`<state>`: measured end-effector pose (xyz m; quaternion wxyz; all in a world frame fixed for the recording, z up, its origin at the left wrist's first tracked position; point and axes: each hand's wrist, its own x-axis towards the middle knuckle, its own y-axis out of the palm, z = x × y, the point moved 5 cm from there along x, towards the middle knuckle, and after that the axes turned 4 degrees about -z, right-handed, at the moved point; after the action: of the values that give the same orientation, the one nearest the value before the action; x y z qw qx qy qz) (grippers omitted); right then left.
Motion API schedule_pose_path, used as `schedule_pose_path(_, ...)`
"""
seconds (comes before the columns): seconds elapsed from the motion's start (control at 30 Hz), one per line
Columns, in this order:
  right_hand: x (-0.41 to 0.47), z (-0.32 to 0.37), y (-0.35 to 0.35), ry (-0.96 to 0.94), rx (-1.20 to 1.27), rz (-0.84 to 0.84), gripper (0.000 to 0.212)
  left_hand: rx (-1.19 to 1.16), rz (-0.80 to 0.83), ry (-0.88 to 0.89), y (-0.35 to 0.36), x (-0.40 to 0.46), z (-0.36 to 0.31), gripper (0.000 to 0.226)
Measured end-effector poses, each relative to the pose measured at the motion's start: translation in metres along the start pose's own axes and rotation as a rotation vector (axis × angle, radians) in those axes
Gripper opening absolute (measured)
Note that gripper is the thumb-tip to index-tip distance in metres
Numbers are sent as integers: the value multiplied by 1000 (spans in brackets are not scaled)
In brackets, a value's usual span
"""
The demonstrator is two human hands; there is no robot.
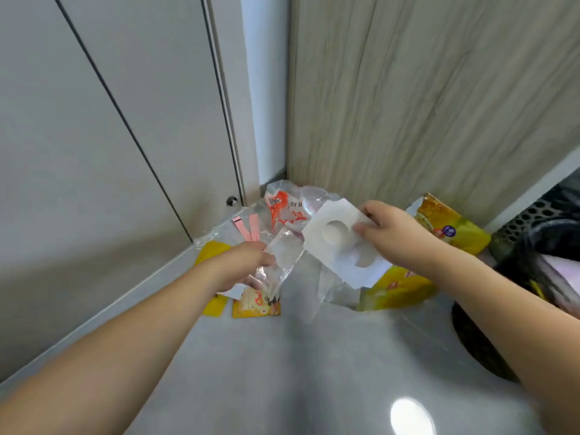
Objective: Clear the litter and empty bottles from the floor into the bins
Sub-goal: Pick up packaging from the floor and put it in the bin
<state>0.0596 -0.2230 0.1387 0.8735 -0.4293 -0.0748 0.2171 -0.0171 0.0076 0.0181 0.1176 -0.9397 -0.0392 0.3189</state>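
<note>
White card (pixel 340 243) with two round holes is pinched at its right edge by the right hand (pixel 392 233), held up over the litter. A clear plastic bag (pixel 279 255) is gripped by the left hand (pixel 248 265). The litter is packed into the corner where the door (pixel 94 136) meets the wooden wall (pixel 423 89). Four yellow packets can be counted, one (pixel 452 227) leaning on the wall. Open grey floor (pixel 298 372) is seen nearer the person. A dark bin (pixel 539 246) is seen at the right edge.
</note>
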Motion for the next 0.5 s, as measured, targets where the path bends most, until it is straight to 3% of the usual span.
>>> schedule_pose_path(0.17,-24,-36,-112,89,30,-143,10,-20,88,189,62,-29,-108,7)
schedule_pose_path(0.27,-44,-79,-170,220,72,-252,12,-52,111,282,106,-46,-166,20)
schedule_pose_path(0.5,-87,-190,-236,462,-71,-295,21,44,93,462,222,-76,-257,20)
